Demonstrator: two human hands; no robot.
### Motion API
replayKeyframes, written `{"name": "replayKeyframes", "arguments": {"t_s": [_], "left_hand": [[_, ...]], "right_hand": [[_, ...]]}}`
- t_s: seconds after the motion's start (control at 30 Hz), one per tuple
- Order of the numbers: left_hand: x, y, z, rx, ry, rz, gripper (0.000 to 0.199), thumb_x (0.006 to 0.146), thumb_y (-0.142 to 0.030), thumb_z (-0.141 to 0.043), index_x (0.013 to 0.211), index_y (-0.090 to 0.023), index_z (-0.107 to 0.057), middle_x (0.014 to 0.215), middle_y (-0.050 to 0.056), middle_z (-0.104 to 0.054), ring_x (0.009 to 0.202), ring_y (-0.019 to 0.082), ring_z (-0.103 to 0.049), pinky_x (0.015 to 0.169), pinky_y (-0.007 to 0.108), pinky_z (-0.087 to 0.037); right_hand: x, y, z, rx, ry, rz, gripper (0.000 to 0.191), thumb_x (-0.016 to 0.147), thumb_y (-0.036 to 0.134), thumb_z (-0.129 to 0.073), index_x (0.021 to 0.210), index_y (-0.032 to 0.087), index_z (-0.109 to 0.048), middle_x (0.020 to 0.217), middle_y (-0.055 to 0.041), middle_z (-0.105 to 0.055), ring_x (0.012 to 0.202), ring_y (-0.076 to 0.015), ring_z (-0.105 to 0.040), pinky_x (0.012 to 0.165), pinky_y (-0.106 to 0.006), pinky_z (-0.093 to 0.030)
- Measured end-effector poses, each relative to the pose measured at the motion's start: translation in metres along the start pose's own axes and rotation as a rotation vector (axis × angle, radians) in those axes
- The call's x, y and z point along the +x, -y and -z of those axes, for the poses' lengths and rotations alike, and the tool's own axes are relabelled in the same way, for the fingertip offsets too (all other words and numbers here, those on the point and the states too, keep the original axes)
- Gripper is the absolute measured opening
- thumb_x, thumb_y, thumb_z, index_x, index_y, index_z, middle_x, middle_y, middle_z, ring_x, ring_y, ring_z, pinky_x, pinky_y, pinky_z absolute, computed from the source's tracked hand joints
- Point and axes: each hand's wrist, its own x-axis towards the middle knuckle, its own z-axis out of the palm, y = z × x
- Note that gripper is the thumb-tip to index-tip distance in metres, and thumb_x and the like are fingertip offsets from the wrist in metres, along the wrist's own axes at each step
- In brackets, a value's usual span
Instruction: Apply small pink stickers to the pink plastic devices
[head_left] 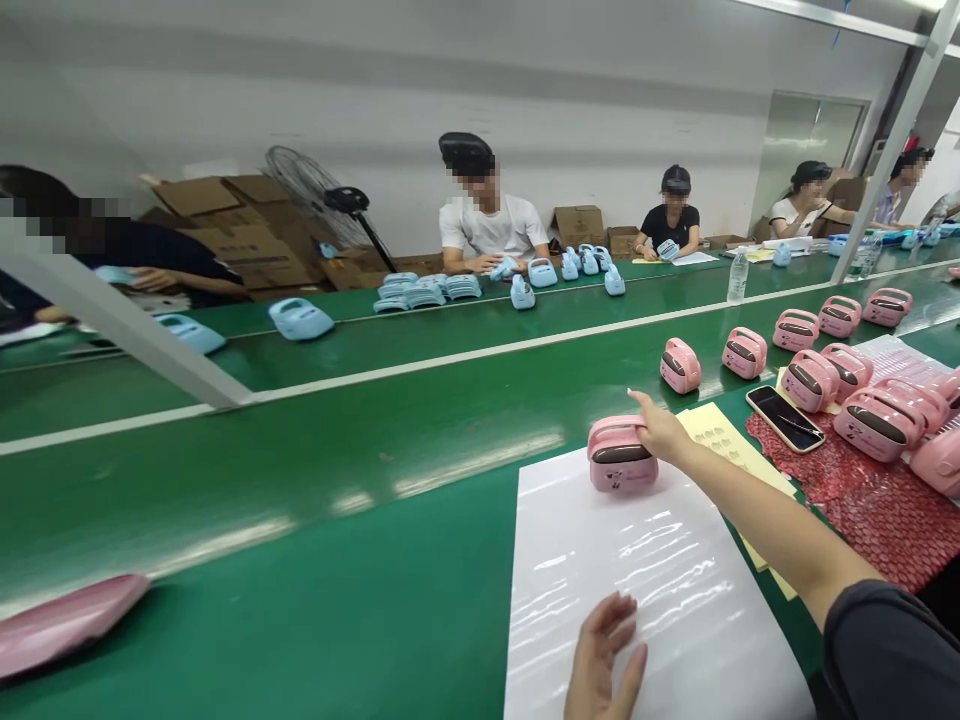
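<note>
My right hand (661, 430) reaches across the white sheet (555, 580) and grips the handle end of a pink handled device (624, 472). The device has a dark oval panel on its front and small dark markings below it; it stands upright at the sheet's far edge. One finger or the thumb of that hand points up. Over the near part of the sheet is my left hand (604, 655), fingers loosely curled and apart, with nothing in it. Yellow sticker sheets (720, 440) lie partly under my right forearm.
Several pink devices (877, 425) stand to the right, near a phone (786, 418) and red bubble wrap (877, 510). A pink shell piece (67, 625) lies at lower left. Across the green bench, co-workers handle blue devices (541, 272). A white metal post (135, 330) rises at left; a bottle (738, 275) stands beyond.
</note>
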Motion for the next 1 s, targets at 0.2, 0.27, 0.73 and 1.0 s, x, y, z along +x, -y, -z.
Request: {"name": "replayKeyframes", "arguments": {"t_s": [0.2, 0.27, 0.73, 1.0], "left_hand": [[0.01, -0.009, 0.006, -0.44, -0.017, 0.156, 0.065, 0.048, -0.038, -0.084, 0.108, -0.032, -0.06, 0.097, 0.002, -0.069, 0.098, 0.027, -0.063, 0.08, 0.035, -0.053], [0.007, -0.006, 0.017, -0.5, 0.054, 0.232, 0.062, 0.043, -0.043, -0.084, 0.1, -0.028, -0.064, 0.084, 0.002, -0.071, 0.095, 0.033, -0.063, 0.08, 0.041, -0.053], [0.037, -0.014, 0.048, -0.896, 0.141, 0.346, 0.09, 0.039, -0.043, -0.085, 0.122, -0.035, -0.051, 0.111, 0.0, -0.07, 0.094, 0.032, -0.065, 0.072, 0.049, -0.059], [0.035, -0.013, 0.05, -0.894, 0.15, 0.374, 0.085, 0.04, -0.043, -0.085, 0.119, -0.036, -0.054, 0.11, 0.002, -0.07, 0.096, 0.034, -0.065, 0.073, 0.051, -0.057]], "right_hand": [[-0.073, 0.009, -0.025, 0.211, 0.195, -0.248, 0.06, 0.072, 0.011, -0.04, 0.131, 0.014, -0.029, 0.061, 0.0048, -0.049, 0.049, -0.0151, -0.053, 0.047, -0.028, -0.046], [-0.103, 0.013, -0.04, 0.265, 0.238, -0.284, 0.059, 0.072, 0.013, -0.043, 0.13, 0.013, -0.032, 0.061, 0.0059, -0.047, 0.048, -0.0135, -0.051, 0.046, -0.026, -0.045], [-0.161, -0.114, 0.06, 0.045, -0.568, -0.303, 0.01, 0.069, 0.027, -0.055, 0.066, 0.018, -0.056, 0.078, -0.0045, -0.056, 0.073, -0.0203, -0.055, 0.075, -0.039, -0.046], [-0.156, -0.138, 0.057, -0.091, -0.609, -0.323, 0.009, 0.064, 0.019, -0.059, 0.056, 0.021, -0.055, 0.072, -0.0036, -0.052, 0.076, -0.0229, -0.054, 0.078, -0.04, -0.045]]}}
